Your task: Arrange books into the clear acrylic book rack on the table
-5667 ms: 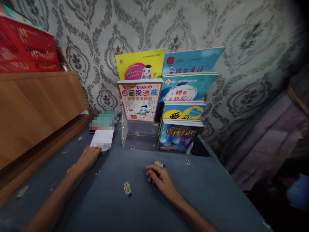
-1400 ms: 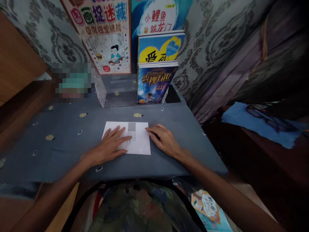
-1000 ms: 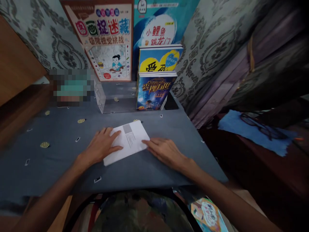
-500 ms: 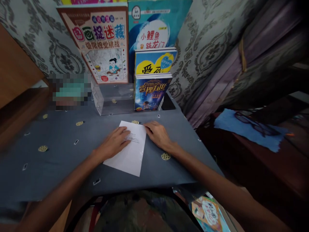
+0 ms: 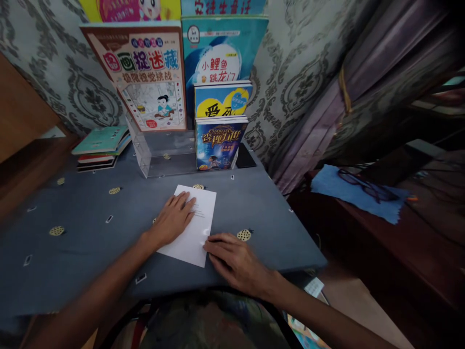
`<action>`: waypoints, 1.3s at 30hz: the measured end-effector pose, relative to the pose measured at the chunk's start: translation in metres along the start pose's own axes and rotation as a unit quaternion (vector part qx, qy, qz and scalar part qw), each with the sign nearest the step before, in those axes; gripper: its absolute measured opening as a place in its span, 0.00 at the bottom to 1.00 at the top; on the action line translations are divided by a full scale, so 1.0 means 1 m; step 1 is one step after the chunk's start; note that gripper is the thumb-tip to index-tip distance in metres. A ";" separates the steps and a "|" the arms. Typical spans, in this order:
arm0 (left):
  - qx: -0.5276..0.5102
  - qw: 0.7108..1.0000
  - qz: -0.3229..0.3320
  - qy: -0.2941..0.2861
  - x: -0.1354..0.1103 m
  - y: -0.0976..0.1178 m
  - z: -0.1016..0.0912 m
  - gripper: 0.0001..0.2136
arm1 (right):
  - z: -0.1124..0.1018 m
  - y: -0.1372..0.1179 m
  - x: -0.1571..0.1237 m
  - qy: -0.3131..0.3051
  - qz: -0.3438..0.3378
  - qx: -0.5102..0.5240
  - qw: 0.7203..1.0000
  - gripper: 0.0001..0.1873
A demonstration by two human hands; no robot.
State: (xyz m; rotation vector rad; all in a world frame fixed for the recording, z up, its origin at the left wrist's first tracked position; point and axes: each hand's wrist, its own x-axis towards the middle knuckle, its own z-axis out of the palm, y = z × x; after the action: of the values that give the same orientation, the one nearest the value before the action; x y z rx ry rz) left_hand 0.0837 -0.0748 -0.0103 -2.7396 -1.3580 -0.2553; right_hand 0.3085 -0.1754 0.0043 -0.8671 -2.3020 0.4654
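White paper (image 5: 199, 231) lies flat on the table (image 5: 90, 228), turned at a slant, with its near corner close to the front edge.

Left hand (image 5: 173, 220): open, palm down, fingers spread over the paper's upper left part. It pins the paper and grips nothing.

Right hand (image 5: 232, 259): open and flat, fingertips touching the paper's near right edge, no grasp.

Clear stand (image 5: 160, 155) with upright books (image 5: 220, 143) is behind, apart from the paper.

Risks, as judged:
1. The paper is pinned on one side and touched edge-on at the other, so a sideways push from the right fingertips could buckle or crease it.
2. Uneven pressure from the left palm may let the paper pivot and skew.
3. The near corner could slide past the table edge if the left palm lifts while the right hand pushes.
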 end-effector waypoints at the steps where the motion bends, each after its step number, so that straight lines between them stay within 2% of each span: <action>1: -0.002 1.000 -0.006 -0.001 0.000 0.002 -0.004 0.20 | -0.002 0.004 0.004 0.002 0.015 0.021 1.000 0.14; 5: -0.007 0.998 -0.055 -0.033 -0.001 0.025 -0.028 0.18 | -0.009 0.031 0.022 0.040 0.121 0.056 0.990 0.15; 8: -0.004 0.994 -0.059 -0.095 0.000 0.051 -0.047 0.24 | -0.012 0.056 0.037 0.084 0.207 0.053 0.973 0.16; 10: -0.003 0.989 -0.066 -0.134 0.004 0.068 -0.057 0.26 | -0.012 0.068 0.045 0.104 0.234 0.067 0.964 0.17; 13: 0.005 0.980 -0.081 -0.179 0.012 0.081 -0.064 0.29 | -0.009 0.075 0.051 0.120 0.233 0.079 0.962 0.16; 16: -0.005 0.970 -0.088 -0.225 0.017 0.083 -0.068 0.34 | -0.007 0.074 0.048 0.130 0.221 0.089 0.963 0.16; 19: -0.014 0.963 -0.072 -0.259 0.016 0.082 -0.070 0.39 | -0.008 0.072 0.044 0.142 0.214 0.100 0.961 0.15; 22: 0.023 0.959 -0.048 -0.278 0.011 0.085 -0.070 0.40 | -0.009 0.073 0.042 0.155 0.211 0.101 0.960 0.14; 24: 0.042 0.961 -0.050 -0.268 0.007 0.084 -0.071 0.38 | -0.010 0.074 0.042 0.158 0.211 0.103 0.959 0.14; 27: 0.022 0.973 -0.073 -0.218 -0.002 0.073 -0.072 0.33 | -0.008 0.078 0.043 0.163 0.226 0.131 0.951 0.15; 29: -0.033 0.978 -0.095 -0.182 -0.010 0.057 -0.075 0.28 | -0.005 0.082 0.046 0.173 0.236 0.181 0.939 0.21; 31: -0.128 0.976 -0.113 -0.132 -0.018 0.039 -0.079 0.21 | -0.001 0.086 0.051 0.182 0.239 0.247 0.921 0.32; 34: -0.300 0.946 -0.112 -0.046 -0.025 0.013 -0.088 0.18 | 0.005 0.089 0.063 0.172 0.248 0.331 0.894 0.42; 36: -0.395 0.913 -0.102 -0.003 -0.027 0.001 -0.092 0.19 | 0.008 0.088 0.072 0.151 0.255 0.389 0.872 0.44; 39: -0.495 0.860 -0.116 0.047 -0.026 -0.009 -0.092 0.20 | 0.009 0.081 0.083 0.140 0.257 0.487 0.823 0.48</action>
State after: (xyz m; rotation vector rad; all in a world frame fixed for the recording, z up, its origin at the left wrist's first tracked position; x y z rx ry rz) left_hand 0.0507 -0.1026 0.0752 -3.1570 -1.9040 -1.4530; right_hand 0.2916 -0.0607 -0.0079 -0.8893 -1.2212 1.4664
